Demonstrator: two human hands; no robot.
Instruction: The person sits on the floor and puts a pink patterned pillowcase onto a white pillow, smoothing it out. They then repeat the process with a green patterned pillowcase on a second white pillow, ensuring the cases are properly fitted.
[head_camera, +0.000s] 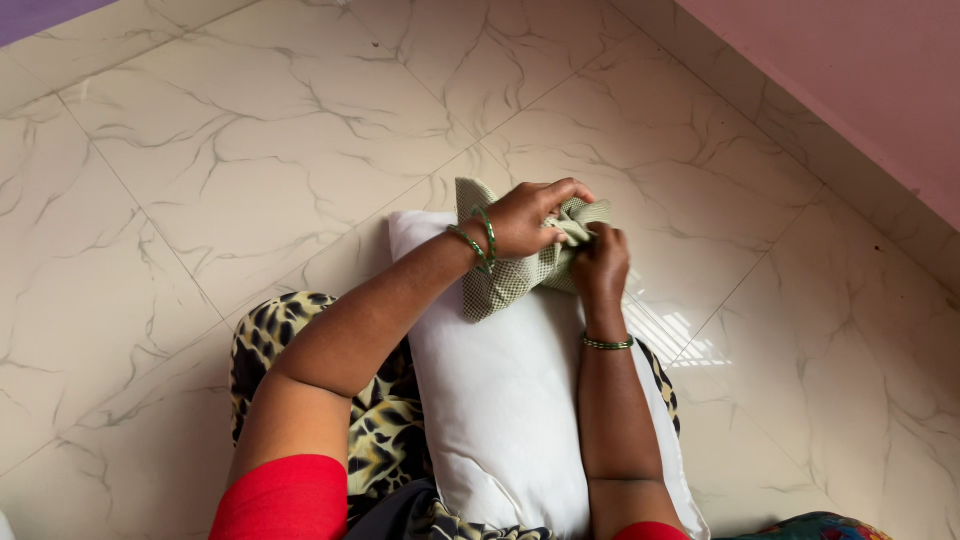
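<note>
White pillow (510, 400) on lap; left hand (527, 218), right hand (600, 262) both gripping green checked cover (515, 275) at far end.

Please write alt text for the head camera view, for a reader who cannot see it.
Both hands, left hand and right hand, grip a bunched green checked cloth at the far end of a white pillow. The pillow lies along the person's lap, over a leopard-print garment, on a marbled tile floor.
</note>
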